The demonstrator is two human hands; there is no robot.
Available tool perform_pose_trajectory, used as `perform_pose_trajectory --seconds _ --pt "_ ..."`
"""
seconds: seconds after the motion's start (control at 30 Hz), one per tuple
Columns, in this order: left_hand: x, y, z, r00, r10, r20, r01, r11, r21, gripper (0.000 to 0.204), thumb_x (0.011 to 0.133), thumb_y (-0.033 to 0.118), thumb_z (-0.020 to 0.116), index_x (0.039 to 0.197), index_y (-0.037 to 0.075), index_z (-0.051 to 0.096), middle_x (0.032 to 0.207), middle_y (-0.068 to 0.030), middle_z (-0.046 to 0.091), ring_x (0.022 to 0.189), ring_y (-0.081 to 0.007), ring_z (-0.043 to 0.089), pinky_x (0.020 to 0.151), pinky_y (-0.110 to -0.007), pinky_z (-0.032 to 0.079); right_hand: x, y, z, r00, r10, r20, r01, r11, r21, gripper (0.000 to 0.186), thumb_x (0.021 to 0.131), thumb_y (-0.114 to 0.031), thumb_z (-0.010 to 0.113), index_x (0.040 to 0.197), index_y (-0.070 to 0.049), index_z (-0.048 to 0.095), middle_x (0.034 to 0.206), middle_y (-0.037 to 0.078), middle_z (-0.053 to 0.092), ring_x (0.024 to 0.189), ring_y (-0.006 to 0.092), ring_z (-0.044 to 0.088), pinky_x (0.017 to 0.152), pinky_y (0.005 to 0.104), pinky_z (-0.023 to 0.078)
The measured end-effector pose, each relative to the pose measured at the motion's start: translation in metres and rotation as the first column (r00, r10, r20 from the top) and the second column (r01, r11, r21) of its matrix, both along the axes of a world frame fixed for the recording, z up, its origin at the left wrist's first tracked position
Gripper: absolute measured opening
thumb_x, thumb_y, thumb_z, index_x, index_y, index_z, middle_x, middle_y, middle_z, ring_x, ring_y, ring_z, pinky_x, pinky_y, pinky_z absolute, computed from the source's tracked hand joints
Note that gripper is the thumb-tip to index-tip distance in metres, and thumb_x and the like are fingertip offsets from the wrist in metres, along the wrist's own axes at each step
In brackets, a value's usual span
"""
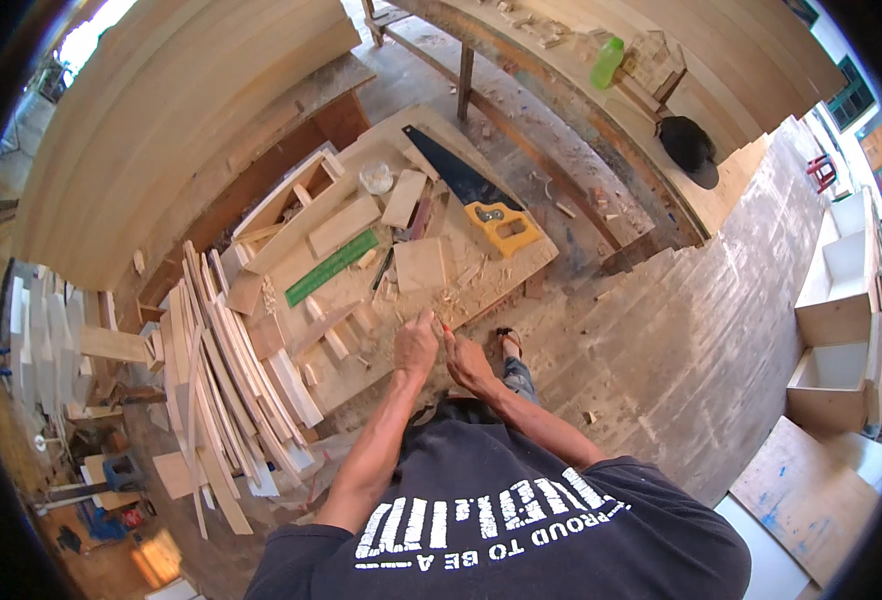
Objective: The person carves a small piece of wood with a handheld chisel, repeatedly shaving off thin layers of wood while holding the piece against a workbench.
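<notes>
My left hand (417, 345) and my right hand (470, 364) are close together in front of me, at the near edge of a low wooden work board (521, 282). Both are closed. A small red tip shows at the fingers of my right hand, but what it belongs to is too small to name. Whatever my left fingers hold is hidden. Just beyond the hands lie a square wood block (420, 265) and wood shavings. Farther off are a green ruler (332, 267), a handsaw (502, 229) with a yellow handle, and a clear round container (376, 178).
Long thin wood strips (223, 365) are stacked at the left. Behind rises a large wood panel (161, 130). A bench (741, 70) at the far right bears a green bottle (607, 62) and a black cap (688, 152). Open wooden boxes (829, 400) stand at the right.
</notes>
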State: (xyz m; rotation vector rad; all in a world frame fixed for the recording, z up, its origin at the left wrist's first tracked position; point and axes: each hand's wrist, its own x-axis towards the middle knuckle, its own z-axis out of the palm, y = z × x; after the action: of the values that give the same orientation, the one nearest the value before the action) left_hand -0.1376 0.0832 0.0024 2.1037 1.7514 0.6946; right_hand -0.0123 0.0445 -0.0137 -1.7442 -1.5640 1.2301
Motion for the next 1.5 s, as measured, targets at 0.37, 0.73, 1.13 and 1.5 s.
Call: perform_pose_trajectory --seconds 0.37,0.73,1.13,1.5 --pt "-0.01 0.004 0.002 0.995 0.036 0.088 -0.032 0.999 -0.04 0.014 0.09 0.012 0.052 0.089 0.003 0.064 0.075 -0.023 0.064 0.072 -0.0424 0.064 0.061 -0.049 0.05 0.018 -0.01 0.003 0.996 0.09 0.003 -0.09 0.993 -0.076 0.061 0.103 -0.041 0.029 0.09 0.011 0.058 0.089 0.037 0.059 0.09 0.0552 0.055 0.08 0.0562 0.042" --pt "-0.026 -0.006 0.014 0.979 0.178 0.098 -0.167 0.98 -0.105 0.031 0.093 0.019 0.05 0.074 -0.002 0.062 0.07 -0.0252 0.06 0.068 -0.0439 0.061 0.059 -0.049 0.045 0.005 -0.008 0.005 0.987 0.099 -0.129 -0.114 0.987 -0.112 0.06 0.103 -0.043 0.031 0.088 0.008 0.058 0.088 0.033 0.059 0.089 0.0493 0.056 0.08 0.0506 0.043" --pt "-0.025 -0.007 0.016 0.923 0.349 0.158 -0.284 0.9 -0.332 0.039 0.094 0.028 0.053 0.075 -0.005 0.063 0.064 -0.0244 0.057 0.065 -0.0421 0.06 0.059 -0.045 0.045 -0.011 -0.012 0.013 0.989 0.074 -0.132 -0.084 0.994 -0.071 0.062 0.102 -0.045 0.031 0.084 0.008 0.057 0.081 0.032 0.059 0.084 0.05 0.057 0.077 0.0507 0.043" --pt "-0.025 -0.005 0.0 0.957 0.267 0.11 -0.24 0.947 -0.216 0.037 0.092 0.023 0.053 0.073 -0.005 0.066 0.068 -0.0249 0.062 0.067 -0.0417 0.063 0.061 -0.047 0.047 -0.021 -0.004 0.034 0.993 0.094 -0.066 -0.101 0.99 -0.102 0.062 0.103 -0.04 0.03 0.088 0.013 0.058 0.089 0.038 0.059 0.094 0.0543 0.055 0.084 0.0546 0.042"
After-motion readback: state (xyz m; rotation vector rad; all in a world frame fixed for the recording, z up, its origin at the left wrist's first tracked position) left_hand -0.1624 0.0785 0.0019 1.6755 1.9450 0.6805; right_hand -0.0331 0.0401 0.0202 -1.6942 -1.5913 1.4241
